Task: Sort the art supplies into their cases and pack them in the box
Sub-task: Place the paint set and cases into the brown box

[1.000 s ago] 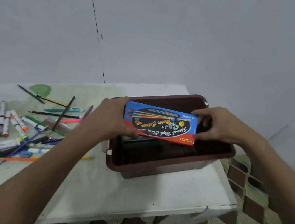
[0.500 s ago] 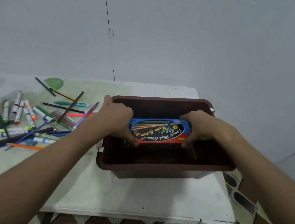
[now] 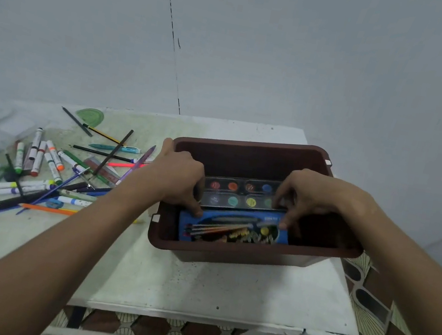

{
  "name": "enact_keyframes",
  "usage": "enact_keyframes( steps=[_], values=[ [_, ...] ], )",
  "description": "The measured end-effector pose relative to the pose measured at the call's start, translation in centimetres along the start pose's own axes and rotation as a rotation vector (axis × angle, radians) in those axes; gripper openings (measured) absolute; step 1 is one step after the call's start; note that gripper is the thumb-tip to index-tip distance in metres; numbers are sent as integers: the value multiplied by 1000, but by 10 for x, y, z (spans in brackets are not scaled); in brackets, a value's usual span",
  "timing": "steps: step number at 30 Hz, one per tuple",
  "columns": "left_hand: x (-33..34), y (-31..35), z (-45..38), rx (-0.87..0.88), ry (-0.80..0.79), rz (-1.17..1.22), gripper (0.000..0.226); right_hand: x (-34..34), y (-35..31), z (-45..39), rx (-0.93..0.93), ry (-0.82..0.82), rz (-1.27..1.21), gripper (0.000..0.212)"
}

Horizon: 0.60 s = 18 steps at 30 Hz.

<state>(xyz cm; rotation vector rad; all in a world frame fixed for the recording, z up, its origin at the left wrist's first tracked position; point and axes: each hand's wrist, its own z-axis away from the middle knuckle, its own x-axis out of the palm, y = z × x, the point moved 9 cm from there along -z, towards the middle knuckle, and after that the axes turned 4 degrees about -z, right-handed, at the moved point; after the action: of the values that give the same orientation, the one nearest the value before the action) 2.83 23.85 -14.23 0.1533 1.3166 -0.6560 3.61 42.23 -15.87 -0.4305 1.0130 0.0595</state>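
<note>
Inside the brown box (image 3: 261, 150), the left hand (image 3: 179, 177) and right hand (image 3: 309, 197) pinch a blue brush case (image 3: 232, 228) (paint palette (image 3: 239, 192) behind it).

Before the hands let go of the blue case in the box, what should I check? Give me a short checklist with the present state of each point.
1. Blue case inside the brown box: ok.
2. Case lying flat on the bottom: cannot tell, it looks tilted.
3. Left hand and right hand both touch the case's far edge: ok.
4. Paint palette behind the case, not crushed: ok.
5. Loose markers and pencils sorted into cases: not ok, they lie on the table.
</note>
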Motion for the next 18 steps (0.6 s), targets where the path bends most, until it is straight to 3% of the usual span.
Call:
enact_keyframes(
  steps=[5, 10, 18],
  values=[
    [2, 5, -1, 7, 0, -57, 44, 7, 2, -2, 16, 10, 155, 27],
    [4, 15, -6, 56, -1, -63, 42, 11, -5, -5, -59, -7, 14, 29],
    [-2, 10, -9, 48, 174, 115, 37, -4, -4, -8, -103, 160, -186, 34]
  ],
)
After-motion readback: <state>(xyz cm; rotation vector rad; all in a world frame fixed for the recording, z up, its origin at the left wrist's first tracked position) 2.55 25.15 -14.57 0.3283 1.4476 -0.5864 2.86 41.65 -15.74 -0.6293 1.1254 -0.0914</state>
